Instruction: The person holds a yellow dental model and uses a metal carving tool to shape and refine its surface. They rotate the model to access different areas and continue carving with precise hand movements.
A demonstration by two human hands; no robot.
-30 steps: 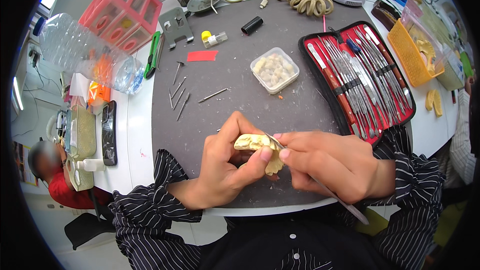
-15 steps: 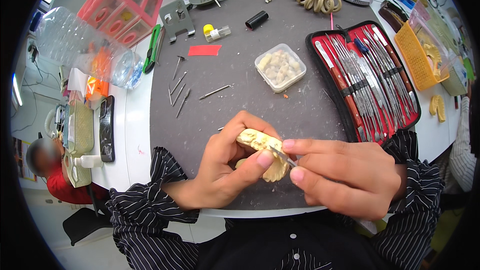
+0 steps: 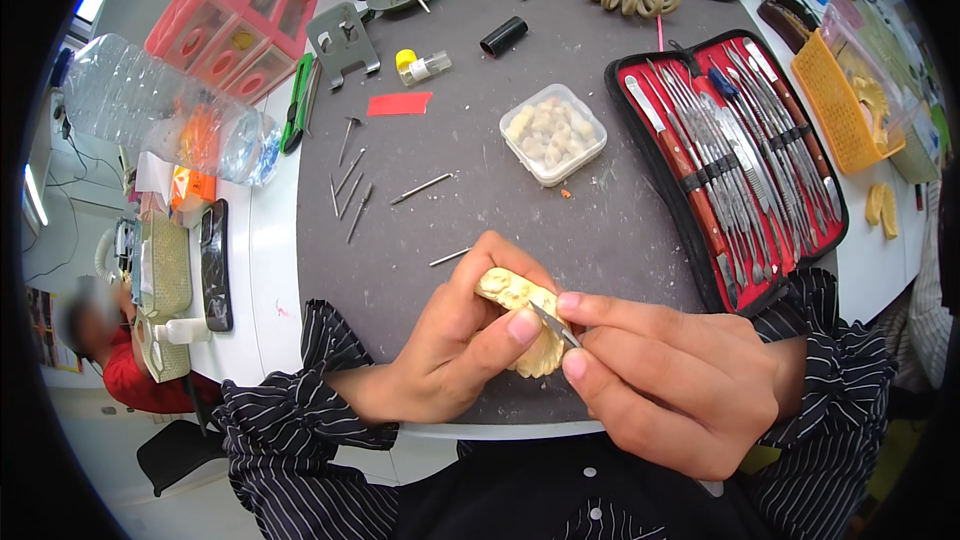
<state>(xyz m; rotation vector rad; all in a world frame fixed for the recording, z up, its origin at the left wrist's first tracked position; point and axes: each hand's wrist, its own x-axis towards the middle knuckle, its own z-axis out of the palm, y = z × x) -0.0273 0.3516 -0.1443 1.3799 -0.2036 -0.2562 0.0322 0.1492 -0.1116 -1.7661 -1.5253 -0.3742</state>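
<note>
A pale yellow dental cast (image 3: 540,351), arch-shaped, is gripped by my left hand (image 3: 450,340), with the thumb pressed on its face and the fingers curled behind it. My right hand (image 3: 680,365) pinches a slim metal carving tool (image 3: 555,325) between thumb and fingers. The tool's pointed tip touches the cast near my left thumb; its rear part is hidden in my right hand. Both hands are above the near edge of the grey mat (image 3: 400,240). Beyond them stands a clear square box (image 3: 553,135) holding several small tooth-like pieces.
At the right lies an open tool case (image 3: 725,160) with several metal instruments. Loose burs (image 3: 422,188) are scattered left of centre. A water bottle (image 3: 170,110), green cutter (image 3: 297,105), phone (image 3: 215,265) and pink drawer unit (image 3: 235,20) line the left. A person in red (image 3: 150,370) sits beyond.
The cast has tilted, showing more of its toothed side toward me. My right hand has shifted slightly down and left with the carving tool, whose tip stays at the cast.
</note>
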